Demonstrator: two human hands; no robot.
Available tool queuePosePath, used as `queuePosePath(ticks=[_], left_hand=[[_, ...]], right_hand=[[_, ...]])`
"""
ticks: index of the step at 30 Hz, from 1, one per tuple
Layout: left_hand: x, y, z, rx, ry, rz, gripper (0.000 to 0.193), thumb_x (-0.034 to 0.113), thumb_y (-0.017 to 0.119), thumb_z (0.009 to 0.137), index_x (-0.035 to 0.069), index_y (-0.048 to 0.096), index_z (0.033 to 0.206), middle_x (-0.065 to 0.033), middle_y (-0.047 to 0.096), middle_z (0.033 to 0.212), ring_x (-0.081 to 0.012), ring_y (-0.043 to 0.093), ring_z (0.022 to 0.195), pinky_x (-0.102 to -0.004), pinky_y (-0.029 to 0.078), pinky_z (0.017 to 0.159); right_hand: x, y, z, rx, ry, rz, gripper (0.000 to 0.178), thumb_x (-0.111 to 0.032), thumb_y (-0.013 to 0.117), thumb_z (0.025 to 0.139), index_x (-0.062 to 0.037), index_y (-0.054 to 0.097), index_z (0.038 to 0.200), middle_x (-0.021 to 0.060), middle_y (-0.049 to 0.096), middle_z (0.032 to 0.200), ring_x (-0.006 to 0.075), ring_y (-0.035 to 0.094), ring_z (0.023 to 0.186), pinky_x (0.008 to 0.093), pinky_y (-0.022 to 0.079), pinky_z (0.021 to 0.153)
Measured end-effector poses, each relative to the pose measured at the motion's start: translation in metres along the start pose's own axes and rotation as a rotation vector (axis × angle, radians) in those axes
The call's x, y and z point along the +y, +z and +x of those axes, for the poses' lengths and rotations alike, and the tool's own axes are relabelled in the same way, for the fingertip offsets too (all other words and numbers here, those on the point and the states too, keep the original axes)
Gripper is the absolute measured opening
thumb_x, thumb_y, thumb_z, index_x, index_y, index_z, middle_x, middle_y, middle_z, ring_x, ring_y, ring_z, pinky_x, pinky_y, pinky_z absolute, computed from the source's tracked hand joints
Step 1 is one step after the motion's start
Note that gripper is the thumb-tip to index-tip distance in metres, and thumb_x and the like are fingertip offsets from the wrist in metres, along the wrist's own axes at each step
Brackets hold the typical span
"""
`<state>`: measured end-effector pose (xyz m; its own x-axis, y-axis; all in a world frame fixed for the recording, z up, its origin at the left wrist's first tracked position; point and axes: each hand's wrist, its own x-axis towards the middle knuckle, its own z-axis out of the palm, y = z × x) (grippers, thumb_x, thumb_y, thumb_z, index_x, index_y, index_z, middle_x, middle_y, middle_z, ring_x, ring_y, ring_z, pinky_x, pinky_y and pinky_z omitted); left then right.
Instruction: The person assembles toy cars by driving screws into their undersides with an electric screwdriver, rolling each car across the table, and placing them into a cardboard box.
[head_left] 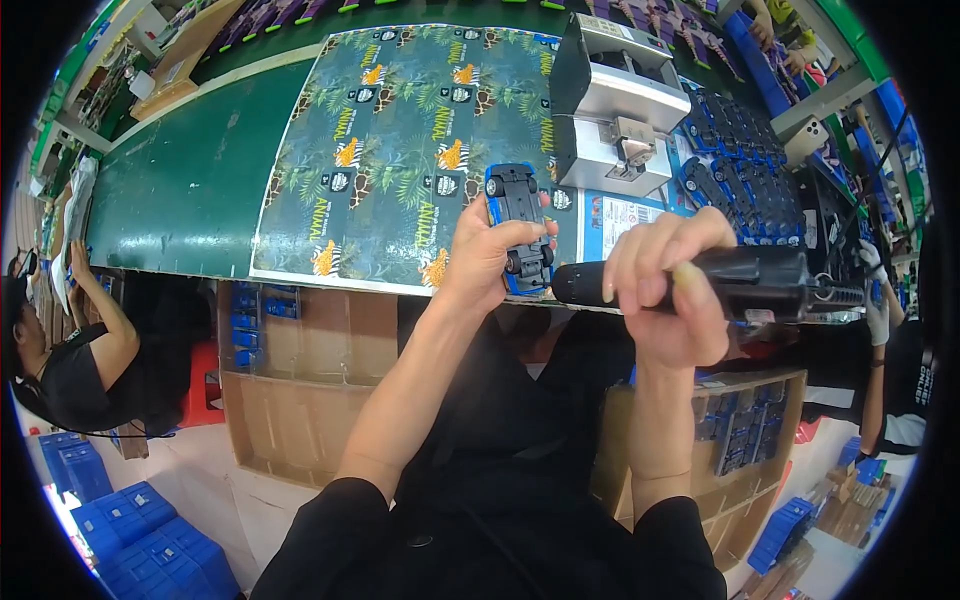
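Observation:
My left hand (pixel 476 250) is closed around a blue toy car (pixel 514 205), its black underside and wheels turned up toward me. The thumb lies across the underside. In my right hand (pixel 665 285) is a black electric screwdriver (pixel 750 282), held level with its nose pointing left. That nose comes close to the near end of the car; I cannot tell whether its tip touches. Just beyond both hands stands a silver metal machine (pixel 622 150) with a small block on its front. Several more toy cars (pixel 745 185), also underside up, lie in rows right of the machine.
A printed animal-pattern sheet (pixel 400 150) covers part of the green worktable (pixel 190 190). Open cardboard boxes (pixel 290 415) sit below the table edge on both sides, some with blue parts. Other people (pixel 85 350) work at left and right. Blue crates (pixel 150 545) stand at lower left.

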<state>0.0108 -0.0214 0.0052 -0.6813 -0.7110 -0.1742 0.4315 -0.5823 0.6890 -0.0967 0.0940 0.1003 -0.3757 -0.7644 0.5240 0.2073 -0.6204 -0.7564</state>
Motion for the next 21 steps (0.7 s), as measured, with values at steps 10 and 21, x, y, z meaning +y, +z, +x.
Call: queuePosePath(ticks=[10, 21], left_hand=[[0.003, -0.004, 0.002, -0.017, -0.095, -0.064, 0.042, -0.006, 0.065, 0.072, 0.0, 0.056, 0.113, -0.0107, 0.066, 0.101, -0.0215, 0.068, 0.081, -0.0369, 0.059, 0.069], [0.003, -0.009, 0.006, -0.023, -0.09, -0.133, 0.045, -0.006, 0.065, 0.072, 0.001, 0.056, 0.116, -0.0103, 0.066, 0.107, -0.022, 0.068, 0.087, -0.038, 0.058, 0.072]], right_hand=[[0.012, 0.0, 0.001, -0.162, 0.021, 0.103, 0.027, -0.003, 0.078, 0.07, -0.0039, 0.053, 0.079, 0.0065, 0.056, 0.061, 0.0155, 0.051, 0.05, 0.0299, 0.049, 0.051], [0.018, -0.004, -0.002, -0.14, -0.022, 0.114, 0.026, -0.005, 0.075, 0.07, -0.0044, 0.054, 0.085, 0.0049, 0.056, 0.064, 0.015, 0.053, 0.05, 0.0305, 0.049, 0.052]])
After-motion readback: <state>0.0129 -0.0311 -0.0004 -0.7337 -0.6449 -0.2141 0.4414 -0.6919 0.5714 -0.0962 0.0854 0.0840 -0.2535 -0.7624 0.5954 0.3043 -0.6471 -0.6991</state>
